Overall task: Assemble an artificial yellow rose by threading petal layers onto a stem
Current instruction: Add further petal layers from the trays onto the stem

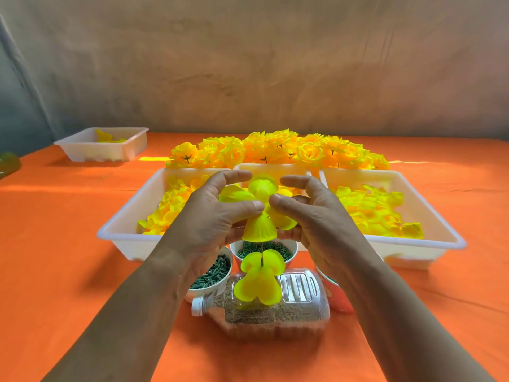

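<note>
The left hand (209,216) and right hand (312,213) are pinching a petal layer (260,230) that is hiding the stem (262,258) top

Worktop (68,244) layout, front to back.
The bottle (275,318) lies on its side nearest the person, a stem (262,259) with a threaded petal layer (259,285) rising over it. Three cups (264,248) stand just behind it, three trays (118,244) side by side behind them, finished roses (275,147) heaped behind those. A smaller tray (82,153) sits far back left. Left hand (212,216) and right hand (316,216) hold a loose petal layer (260,230) above the cups.
</note>
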### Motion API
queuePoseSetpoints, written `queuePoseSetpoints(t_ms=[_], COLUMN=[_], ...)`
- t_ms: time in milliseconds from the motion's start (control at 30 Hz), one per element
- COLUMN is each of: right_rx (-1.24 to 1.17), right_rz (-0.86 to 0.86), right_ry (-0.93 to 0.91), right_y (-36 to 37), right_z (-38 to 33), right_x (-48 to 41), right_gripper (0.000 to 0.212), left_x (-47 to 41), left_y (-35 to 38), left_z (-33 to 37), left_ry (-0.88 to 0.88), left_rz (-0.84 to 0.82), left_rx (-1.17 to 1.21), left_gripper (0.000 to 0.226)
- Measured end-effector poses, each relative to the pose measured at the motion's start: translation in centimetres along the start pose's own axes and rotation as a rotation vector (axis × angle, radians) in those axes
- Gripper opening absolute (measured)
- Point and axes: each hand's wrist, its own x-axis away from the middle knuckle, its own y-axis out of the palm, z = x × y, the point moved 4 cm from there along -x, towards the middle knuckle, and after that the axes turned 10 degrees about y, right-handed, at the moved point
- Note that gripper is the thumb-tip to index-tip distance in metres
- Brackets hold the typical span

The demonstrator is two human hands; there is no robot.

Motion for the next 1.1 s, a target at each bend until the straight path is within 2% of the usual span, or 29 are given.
queuePoseSetpoints(t_ms=[167, 633, 833, 1100], right_rx=[-0.024, -0.024, -0.016, -0.008], right_rz=[-0.046, -0.09, -0.079, -0.075], right_ry=[0.062, 0.115, 0.136, 0.122], right_y=[0.0, -0.4, -0.4, -0.4], right_z=[0.9, 3.0, 3.4, 3.2], right_x=[0.2, 0.4, 0.4, 0.7], right_gripper=[0.031, 0.028, 0.026, 0.022], left_x=[1.0, 1.6, 1.8, 1.9], left_y=[-0.2, -0.6, -0.5, -0.4], left_z=[-0.5, -1.7, -1.9, -1.9], left_ry=[-0.014, -0.083, -0.129, -0.152], left_rz=[-0.019, -0.016, -0.04, -0.046], left_rx=[-0.03, -0.028, -0.063, -0.077], left_gripper=[0.035, 0.036, 0.026, 0.024])
